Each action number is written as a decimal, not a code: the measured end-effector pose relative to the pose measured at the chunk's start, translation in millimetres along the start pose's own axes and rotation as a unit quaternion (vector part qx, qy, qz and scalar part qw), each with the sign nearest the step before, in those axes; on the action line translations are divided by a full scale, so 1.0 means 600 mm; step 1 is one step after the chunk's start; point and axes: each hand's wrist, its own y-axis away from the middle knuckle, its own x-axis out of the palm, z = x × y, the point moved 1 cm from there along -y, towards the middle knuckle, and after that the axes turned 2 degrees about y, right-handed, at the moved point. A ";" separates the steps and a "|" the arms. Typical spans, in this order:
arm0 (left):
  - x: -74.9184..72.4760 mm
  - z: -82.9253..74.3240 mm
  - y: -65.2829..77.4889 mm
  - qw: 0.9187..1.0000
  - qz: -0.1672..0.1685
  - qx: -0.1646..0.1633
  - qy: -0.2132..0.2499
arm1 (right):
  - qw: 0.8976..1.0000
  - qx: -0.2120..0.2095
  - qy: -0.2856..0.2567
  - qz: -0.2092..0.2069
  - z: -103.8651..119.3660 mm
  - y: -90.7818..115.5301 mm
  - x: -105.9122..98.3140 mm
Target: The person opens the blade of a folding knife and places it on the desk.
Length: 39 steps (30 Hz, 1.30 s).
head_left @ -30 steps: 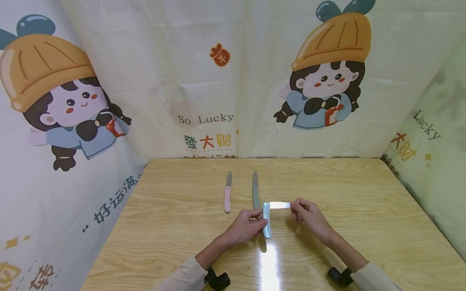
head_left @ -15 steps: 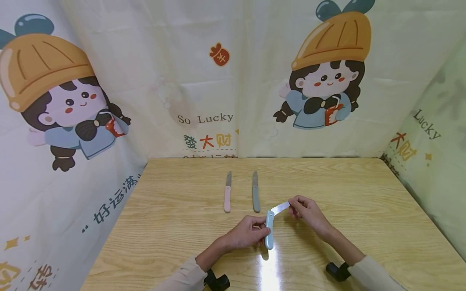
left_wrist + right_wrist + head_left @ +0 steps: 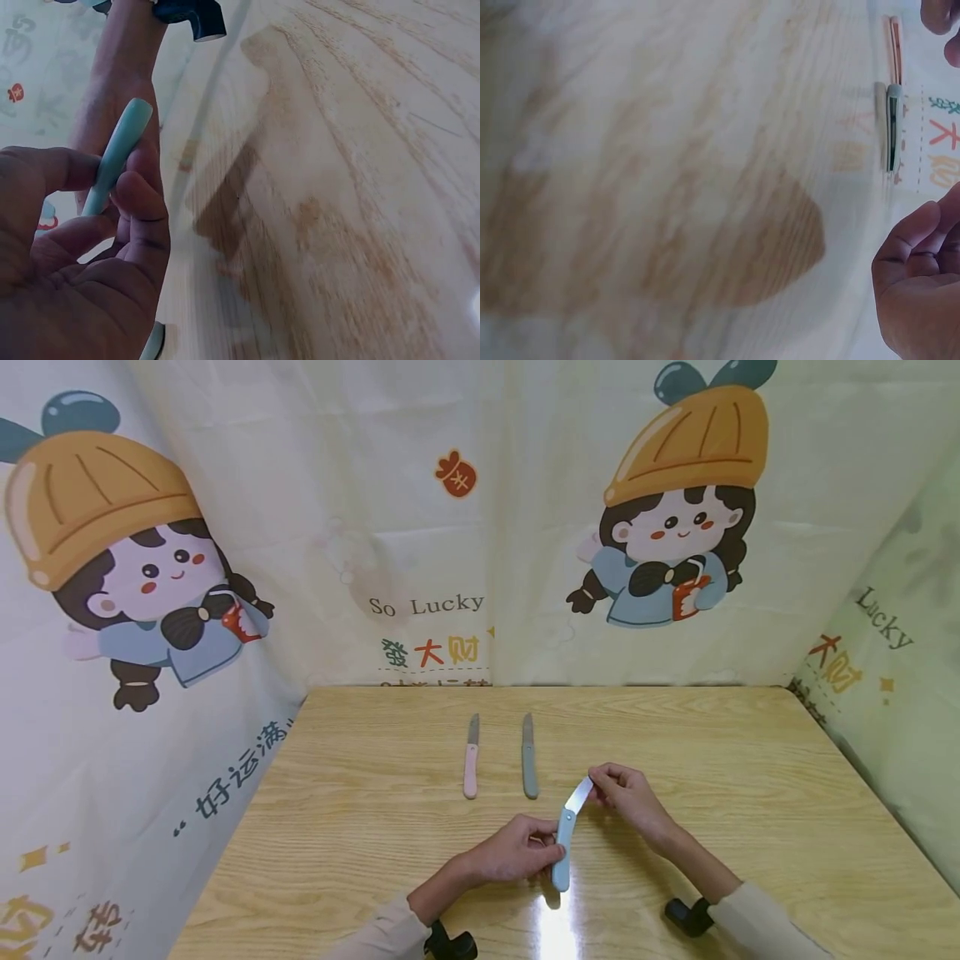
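Note:
A folding knife with a light blue handle (image 3: 562, 860) is held above the table between both hands. My left hand (image 3: 516, 850) grips its handle between thumb and fingers; the left wrist view shows the pale handle (image 3: 120, 154) pinched by that hand (image 3: 97, 262). At the blade's tip, the fingers of my right hand (image 3: 633, 797) pinch the shiny blade (image 3: 579, 795), which stands out at a wide angle from the handle. In the right wrist view only part of the right hand (image 3: 922, 292) shows, and the blade is out of sight.
Farther back on the wooden table (image 3: 337, 777) lie a pink-handled knife (image 3: 470, 768) and a grey-green-handled knife (image 3: 529, 768), side by side with blades unfolded and pointing away. A printed cloth (image 3: 420, 527) hangs behind the table and along its sides.
The blade has swung out from roughly a right angle to nearly in line with the handle. My left hand has come down and slightly right with the handle; the right hand has shifted slightly left.

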 end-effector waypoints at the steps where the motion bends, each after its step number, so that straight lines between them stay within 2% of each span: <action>1: 0.000 0.000 0.000 1.000 0.007 0.001 -0.003 | 1.000 0.000 0.000 0.003 0.000 0.000 0.000; 8: 0.002 -0.001 -0.002 0.998 0.059 -0.013 -0.014 | 1.000 -0.013 0.015 0.020 -0.001 0.004 0.004; 15: 0.006 -0.002 -0.004 0.998 0.060 -0.011 -0.009 | 0.999 -0.030 0.034 0.010 -0.007 0.003 0.008; 21: 0.012 0.000 -0.004 0.998 0.056 -0.014 0.032 | 0.999 -0.023 0.024 0.009 0.003 0.004 0.013; 24: 0.013 0.000 -0.005 0.998 0.043 -0.011 0.038 | 1.000 -0.011 0.015 0.001 0.004 0.008 0.015; 27: 0.013 0.000 -0.009 0.999 0.012 0.002 0.030 | 1.000 -0.012 0.015 0.012 -0.001 0.017 0.016; 34: 0.010 0.000 -0.016 0.996 -0.084 0.030 0.011 | 0.994 -0.034 0.016 0.104 -0.014 0.042 0.019; 39: 0.010 0.002 -0.020 0.994 -0.102 0.034 0.006 | 0.987 -0.051 -0.001 0.152 -0.011 0.051 0.033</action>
